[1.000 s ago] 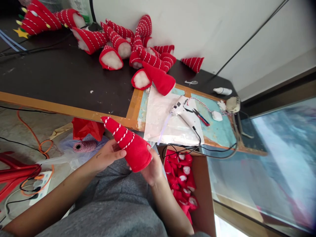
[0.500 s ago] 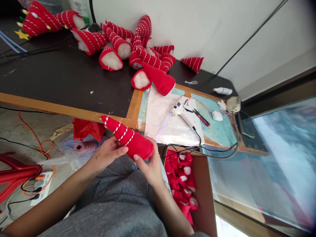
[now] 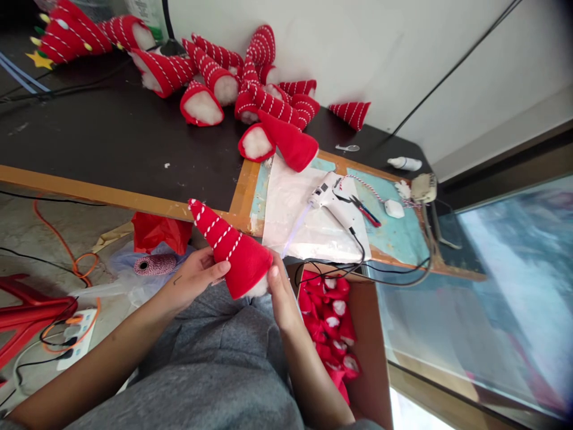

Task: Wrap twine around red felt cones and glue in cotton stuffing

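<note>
Above my lap I hold a red stuffed felt cone (image 3: 244,263), its tip pointing up and left. Red-and-white twisted cord circles the narrow half; the wide half is plain, and white stuffing shows at the base. My left hand (image 3: 203,276) is closed around the cone's left side, thumb on the felt near the lowest cord turn. My right hand (image 3: 282,292) grips the base edge, with its other fingers hidden behind. On white paper (image 3: 286,209) upon the table lies a white glue gun (image 3: 335,200), next to pliers (image 3: 366,212) with red and blue handles.
Several corded red cones (image 3: 268,104) lie along the back of the dark table (image 3: 111,131). A cardboard box (image 3: 369,358) of red cones stands below, right of my lap. A cord spool (image 3: 155,264), a red stool (image 3: 31,310) and a power strip (image 3: 78,337) are at left.
The cone has turned in my hands, so its base and stuffing now show. My right thumb has shifted from the felt's front to the base edge.
</note>
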### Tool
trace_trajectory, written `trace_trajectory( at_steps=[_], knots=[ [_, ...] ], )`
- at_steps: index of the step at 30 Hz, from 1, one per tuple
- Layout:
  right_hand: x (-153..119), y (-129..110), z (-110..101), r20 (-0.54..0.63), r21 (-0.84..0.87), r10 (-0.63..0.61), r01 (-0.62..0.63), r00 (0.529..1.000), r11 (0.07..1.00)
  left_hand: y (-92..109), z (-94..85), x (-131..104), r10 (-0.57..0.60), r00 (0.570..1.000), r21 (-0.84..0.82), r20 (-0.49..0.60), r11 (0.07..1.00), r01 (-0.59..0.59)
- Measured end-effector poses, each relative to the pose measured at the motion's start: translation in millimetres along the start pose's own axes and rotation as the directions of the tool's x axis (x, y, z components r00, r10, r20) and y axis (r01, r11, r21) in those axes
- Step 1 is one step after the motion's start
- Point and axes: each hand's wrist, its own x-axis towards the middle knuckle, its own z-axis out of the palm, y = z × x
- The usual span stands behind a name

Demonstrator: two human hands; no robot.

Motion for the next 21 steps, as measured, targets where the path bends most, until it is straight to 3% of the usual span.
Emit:
trace_trajectory(
  at_steps=[5,9,13,16,19,21],
  knots=[
    [-13,-7,5,0.04,-0.208,-0.182,0.186,0.982,0.96,5,-1.6,-2,0.025,1.0,0.141,0.013,0.99,-0.027],
    [-7,-12,11,-0.034,-0.263,-0.191,0.175,0.981,0.949,8,0.0,-4,0.003,0.999,0.183,0.037,0.983,-0.01],
    [1,-11,12,-0.084,0.116,0.051,-0.041,0.995,0.992,8,0.8,-4,-0.016,0.997,0.143,0.074,0.99,0.006],
    [6,-14,12,0.044,0.357,0.248,-0.247,0.968,0.901,6,1.4,-4,-0.016,0.997,0.105,0.08,0.994,0.008],
    [10,-17,12,0.238,0.386,0.32,-0.392,0.917,0.835,5,3.9,-3,-0.007,0.997,0.065,0.082,0.998,0.001],
    [11,-16,11,0.277,0.377,0.309,-0.399,0.91,0.836,6,6.1,-3,0.005,0.997,0.053,0.076,0.999,-0.009]
  ],
)
